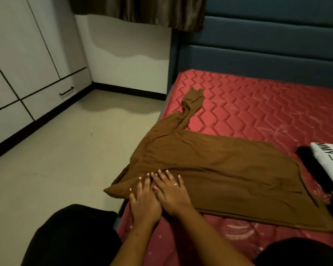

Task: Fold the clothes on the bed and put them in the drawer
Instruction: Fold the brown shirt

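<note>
Near the bed's edge, at about six o'clock in the view, the left hand and the right hand lie side by side, touching each other, palms down on the brown garment. Both hands' fingers are straight and slightly spread, pressing flat on the cloth and gripping nothing; a ring shows on the right hand. The garment is spread across the red mattress, its body running toward four o'clock, one sleeve trailing toward twelve o'clock and one corner hanging over the mattress edge at eight o'clock. At three o'clock, apart from the garment, a white folded cloth with lettering lies against a black cloth. At ten o'clock, across the floor, a closed drawer sits low in the white cabinet.
</note>
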Demonstrator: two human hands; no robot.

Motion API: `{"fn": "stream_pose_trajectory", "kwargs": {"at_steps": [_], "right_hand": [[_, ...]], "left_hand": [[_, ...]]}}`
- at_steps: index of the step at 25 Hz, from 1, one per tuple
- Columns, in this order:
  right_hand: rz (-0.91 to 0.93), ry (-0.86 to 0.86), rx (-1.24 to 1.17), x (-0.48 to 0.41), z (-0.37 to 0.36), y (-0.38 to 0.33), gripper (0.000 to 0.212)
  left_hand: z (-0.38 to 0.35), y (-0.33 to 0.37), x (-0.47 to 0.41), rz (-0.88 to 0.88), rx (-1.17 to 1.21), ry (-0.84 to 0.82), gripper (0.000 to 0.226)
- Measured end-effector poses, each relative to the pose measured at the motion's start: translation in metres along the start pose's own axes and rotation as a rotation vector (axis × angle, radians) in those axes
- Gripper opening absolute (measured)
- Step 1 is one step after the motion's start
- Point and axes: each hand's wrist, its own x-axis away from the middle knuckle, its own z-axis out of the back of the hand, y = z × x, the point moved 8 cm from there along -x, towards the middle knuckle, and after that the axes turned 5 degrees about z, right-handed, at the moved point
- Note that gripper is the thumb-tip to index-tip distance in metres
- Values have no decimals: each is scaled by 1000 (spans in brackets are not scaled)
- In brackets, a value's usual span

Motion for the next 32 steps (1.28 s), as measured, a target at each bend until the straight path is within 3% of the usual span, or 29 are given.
{"fn": "stream_pose_trajectory", "kwargs": {"at_steps": [2, 5, 10, 13, 15, 17, 19, 21, 24, 29, 32], "right_hand": [[-5, 62, 77, -5, -2, 15, 66], [-89, 125, 137, -15, 3, 39, 70], [-169, 187, 133, -18, 6, 45, 70], [-355, 185, 100, -15, 8, 62, 71], [-515, 168, 57, -15, 13, 75, 68], [-551, 227, 65, -15, 25, 71, 67], [-313, 265, 103, -18, 25, 40, 70], [-71, 149, 129, -12, 6, 12, 74], [-115, 147, 137, 3, 1, 33, 71], [-281, 128, 204, 25, 18, 97, 78], [-326, 90, 222, 49, 30, 138, 85]], "left_hand": [[3, -5, 1, 30, 75, 73, 56], [-1, -15, -5, 114, 164, 53, 55], [-18, -70, -28, 414, 450, -191, 53], [-18, -93, -22, 533, 489, -220, 57], [0, -88, -18, 460, 342, -59, 60], [16, -64, -13, 304, 229, 87, 60], [24, -31, -9, 94, 180, 145, 53], [15, -11, -9, -33, 118, 89, 50], [0, -11, -8, -65, 83, 33, 55], [1, -2, -9, 26, 63, -82, 70], [2, 22, -10, 19, 43, -18, 67]]}}
